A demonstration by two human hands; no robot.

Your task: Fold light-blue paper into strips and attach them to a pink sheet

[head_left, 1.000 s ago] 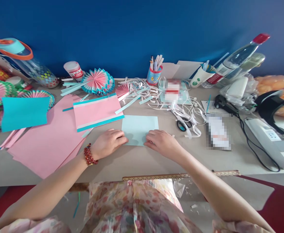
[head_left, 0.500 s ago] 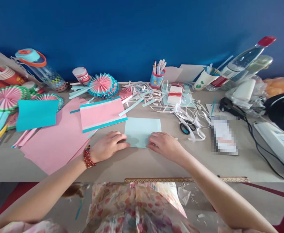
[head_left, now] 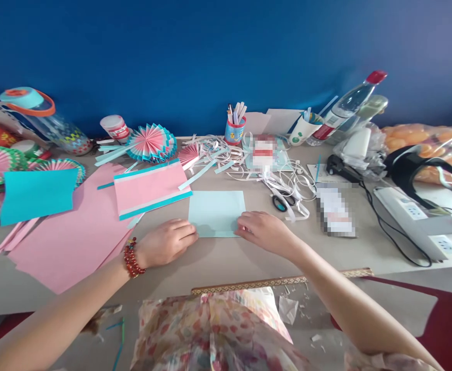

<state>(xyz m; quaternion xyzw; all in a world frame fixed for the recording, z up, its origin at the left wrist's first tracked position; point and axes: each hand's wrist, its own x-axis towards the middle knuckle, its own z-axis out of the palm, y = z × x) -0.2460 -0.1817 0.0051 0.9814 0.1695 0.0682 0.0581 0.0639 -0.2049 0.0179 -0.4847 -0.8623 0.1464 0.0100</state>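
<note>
A sheet of light blue paper (head_left: 216, 212) lies flat on the table in front of me. My left hand (head_left: 168, 241), with a red bead bracelet (head_left: 133, 260) at its wrist, is closed at the paper's near left corner. At the near right corner, the curled fingers of my right hand (head_left: 263, 233) pinch the edge; their tips are partly hidden. Just left of the sheet is a pink paper with blue and white strips (head_left: 152, 189), resting partly on large pink sheets (head_left: 69, 242). A folded pink and blue paper fan (head_left: 152, 143) sits behind it.
Scissors (head_left: 282, 202) lie among white paper strips (head_left: 301, 185) to the right, near a blurred phone (head_left: 336, 211). Farther right are a power strip (head_left: 415, 216) and its cable. A pen cup (head_left: 235, 131), a paper cup (head_left: 303, 129) and bottles (head_left: 344, 111) line the wall.
The view has turned slightly to the right, so most things appear shifted left. Both hands stay at the light blue paper's near corners; the left fingers look more curled in.
</note>
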